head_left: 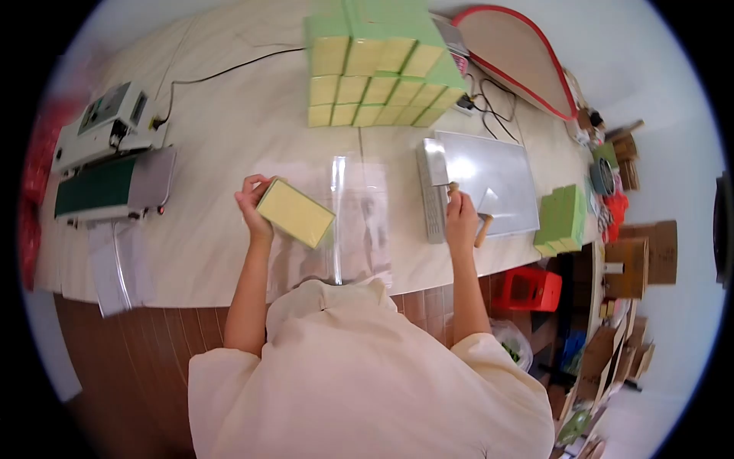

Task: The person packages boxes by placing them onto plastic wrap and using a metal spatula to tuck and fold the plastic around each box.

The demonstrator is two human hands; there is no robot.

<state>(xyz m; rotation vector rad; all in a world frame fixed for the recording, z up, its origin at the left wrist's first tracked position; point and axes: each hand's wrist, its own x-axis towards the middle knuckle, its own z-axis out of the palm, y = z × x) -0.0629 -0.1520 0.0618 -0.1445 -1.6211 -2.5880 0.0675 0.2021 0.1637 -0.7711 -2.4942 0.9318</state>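
Observation:
My left hand (254,205) is closed around one end of a box (297,213) with a pale yellow face and green edges, tilted above the table. Under and beside the box lie clear plastic sheets (365,222), crossed by a shiny strip. My right hand (462,220) grips the short wooden handle of a scraper with a broad metal blade (435,162), at the left edge of a flat metal hot plate (512,172). A second scraper (483,228), also wooden-handled, rests on the plate just right of that hand.
A tall stack of green and yellow boxes (375,88) stands at the back. More green boxes (562,220) are at the right. A sealing machine (115,153) with a cable sits left. Below the table edge is a red stool (529,288), beside shelves with cardboard boxes (627,268).

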